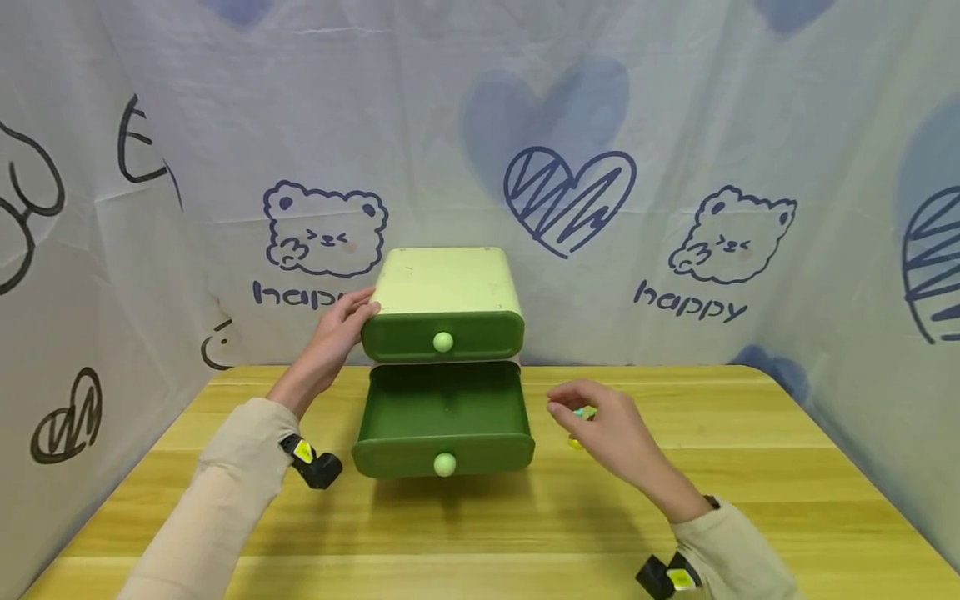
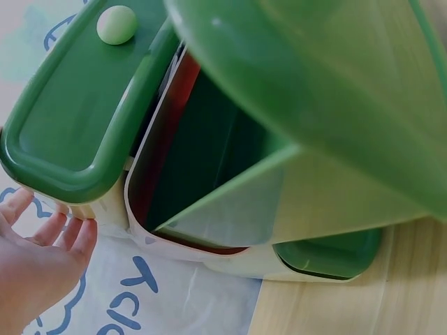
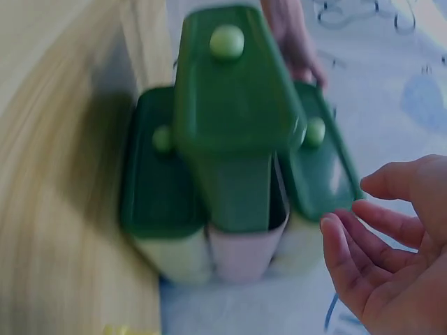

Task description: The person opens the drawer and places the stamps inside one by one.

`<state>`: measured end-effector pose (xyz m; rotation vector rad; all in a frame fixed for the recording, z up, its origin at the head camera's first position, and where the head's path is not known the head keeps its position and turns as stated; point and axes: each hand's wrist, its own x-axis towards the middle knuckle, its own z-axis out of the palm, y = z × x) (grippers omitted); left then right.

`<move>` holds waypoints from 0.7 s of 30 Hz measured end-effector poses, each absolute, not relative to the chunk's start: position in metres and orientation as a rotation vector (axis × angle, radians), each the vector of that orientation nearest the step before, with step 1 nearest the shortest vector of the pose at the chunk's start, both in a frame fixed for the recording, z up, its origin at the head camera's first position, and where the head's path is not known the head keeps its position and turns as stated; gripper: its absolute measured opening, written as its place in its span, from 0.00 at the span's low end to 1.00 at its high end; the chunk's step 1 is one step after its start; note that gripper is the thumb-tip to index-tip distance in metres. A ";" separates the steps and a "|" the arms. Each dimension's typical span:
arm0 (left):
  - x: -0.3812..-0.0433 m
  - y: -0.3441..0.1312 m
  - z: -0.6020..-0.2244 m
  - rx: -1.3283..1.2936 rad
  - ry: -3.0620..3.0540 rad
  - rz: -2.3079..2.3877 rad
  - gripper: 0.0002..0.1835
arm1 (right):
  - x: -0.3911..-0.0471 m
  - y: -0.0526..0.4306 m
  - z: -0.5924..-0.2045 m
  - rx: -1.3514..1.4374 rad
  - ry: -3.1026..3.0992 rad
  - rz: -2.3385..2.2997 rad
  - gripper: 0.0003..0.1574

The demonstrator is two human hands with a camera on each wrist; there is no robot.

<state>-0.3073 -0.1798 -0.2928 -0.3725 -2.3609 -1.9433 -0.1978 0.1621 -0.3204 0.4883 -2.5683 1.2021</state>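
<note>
A small drawer cabinet (image 1: 450,279) with a pale yellow-green top stands on the table. Its top drawer (image 1: 405,337) is closed, while the middle drawer (image 1: 390,458) is pulled far out and looks bare inside. The bottom drawer (image 3: 157,188), seen in the wrist views, is closed. My left hand (image 1: 333,337) rests against the left side of the cabinet's upper tier, fingers extended. To the right of the pulled-out drawer, my right hand (image 1: 607,429) hovers with loosely bent fingers and nothing between them. Small teal and yellow items (image 1: 588,412) lie partly hidden behind it.
The light wooden table (image 1: 675,533) extends around the cabinet. Behind it and at both sides hangs a white cloth (image 1: 450,125) printed with hearts and bears. The middle drawer juts toward the front, with a round pale knob (image 1: 445,464).
</note>
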 end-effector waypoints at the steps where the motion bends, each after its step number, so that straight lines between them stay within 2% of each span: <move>1: -0.307 -0.180 -0.293 -0.371 -2.364 -1.945 0.33 | -0.201 0.167 -0.322 0.458 -2.576 1.185 0.10; 12: -0.307 -0.180 -0.290 -0.367 -2.375 -1.947 0.32 | -0.229 0.214 -0.353 0.171 -2.652 1.076 0.13; 21: -0.305 -0.181 -0.291 -0.357 -2.390 -1.944 0.33 | -0.240 0.238 -0.377 0.139 -2.701 1.076 0.14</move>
